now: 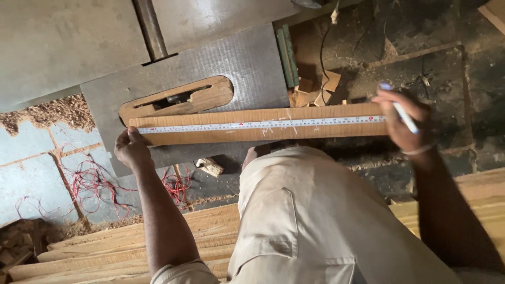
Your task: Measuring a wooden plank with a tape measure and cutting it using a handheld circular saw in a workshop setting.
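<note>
Tape measure (252,125) is stretched lengthwise along the plank (221,135) on the machine table (247,63), pinned by the left hand (131,149) at one end, while the right hand (402,118) grips a pen (402,111) at the other

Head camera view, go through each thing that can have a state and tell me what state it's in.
White measuring tape: pulled out flat along the plank.
Long wooden plank: lying flat across the grey metal machine table.
Left hand: pressing the tape's end down.
Right hand: at the plank's other end, holding a white pen.
</note>
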